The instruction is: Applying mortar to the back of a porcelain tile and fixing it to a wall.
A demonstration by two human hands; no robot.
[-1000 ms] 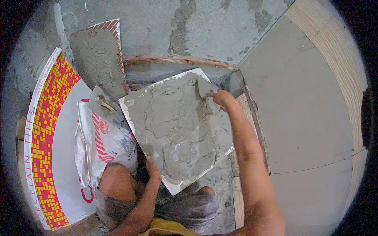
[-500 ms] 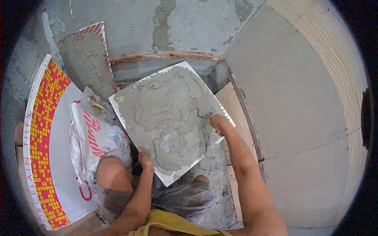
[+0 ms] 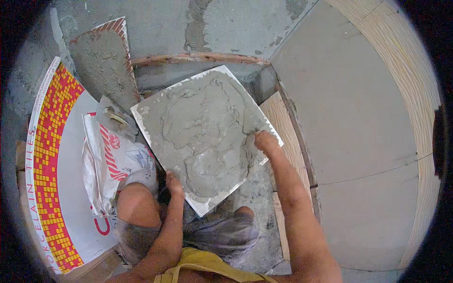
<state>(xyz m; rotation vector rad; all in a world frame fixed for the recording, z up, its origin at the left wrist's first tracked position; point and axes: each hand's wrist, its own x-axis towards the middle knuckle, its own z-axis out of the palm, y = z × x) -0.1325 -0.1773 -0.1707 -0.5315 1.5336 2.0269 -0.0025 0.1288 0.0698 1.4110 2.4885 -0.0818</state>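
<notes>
A square tile [image 3: 204,207] with white edges is tilted in front of me, most of its upturned face covered in wet grey mortar [image 3: 203,127]. My left hand [image 3: 174,184] is closed on its lower left edge, steadying it; part of the fingers is hidden under the tile. Over the right edge, my right hand [image 3: 267,143] is closed around the handle of what looks like a trowel. Its blade lies in the mortar and is so coated that its outline hardly shows.
A second mortar-coated tile [image 3: 104,66] leans at the far left. Left of my knee are a white and red sack [image 3: 127,155] and a printed tile carton [image 3: 80,165]. Wood-grain strips [image 3: 283,127] and large grey tiles [image 3: 358,118] lie to the right.
My right hand has shifted slightly right on the tile, and the mortar near it is smeared differently. My left hand keeps its hold. The whole view has shifted slightly.
</notes>
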